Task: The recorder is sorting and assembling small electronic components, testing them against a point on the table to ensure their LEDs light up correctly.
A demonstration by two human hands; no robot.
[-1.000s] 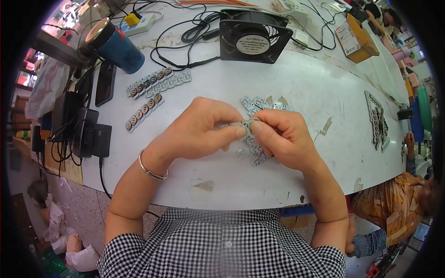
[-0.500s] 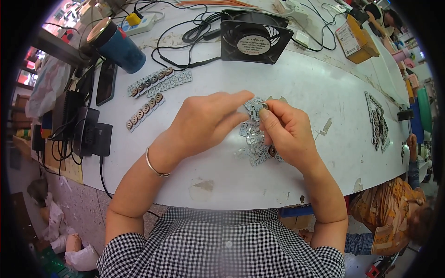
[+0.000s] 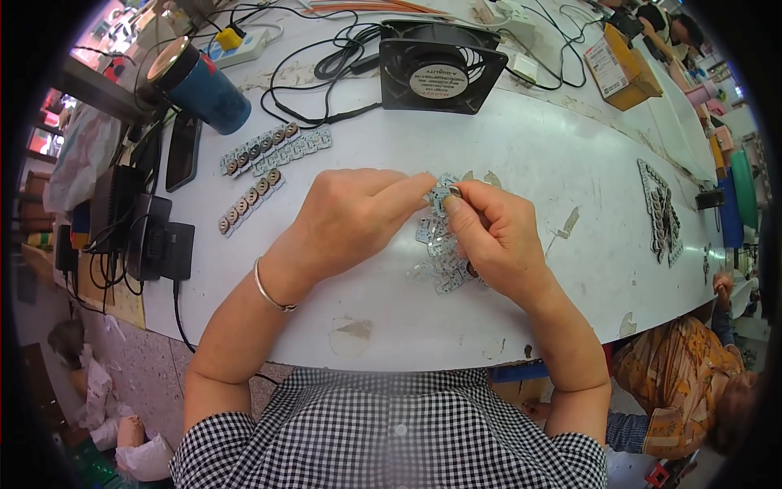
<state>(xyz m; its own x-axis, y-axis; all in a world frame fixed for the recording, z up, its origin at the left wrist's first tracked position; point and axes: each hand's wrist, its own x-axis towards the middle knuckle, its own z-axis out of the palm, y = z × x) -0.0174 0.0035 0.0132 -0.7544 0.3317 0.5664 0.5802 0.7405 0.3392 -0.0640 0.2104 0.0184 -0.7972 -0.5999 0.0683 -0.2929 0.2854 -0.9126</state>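
Note:
Over the middle of the white table, my right hand [image 3: 503, 242] pinches a small pale circuit board [image 3: 442, 189] between thumb and forefinger. The fingertips of my left hand [image 3: 350, 213] close on the same board's left edge; its other fingers are tucked out of sight. Just below the fingertips, a loose heap of similar circuit boards [image 3: 446, 259] lies on the table, partly covered by my right hand. A round brown part shows at the heap's right side.
To the left lie strips of boards with round brown parts [image 3: 249, 202], near a phone [image 3: 184, 152] and a blue tumbler [image 3: 213, 102]. A black fan [image 3: 440, 69] stands at the back with its cable. More board strips [image 3: 661, 213] and a cardboard box [image 3: 623, 72] are at right.
My left fingertips have come together onto the board's left edge; they were apart beside it before. The right hand keeps its pinch. The whole view has shifted slightly.

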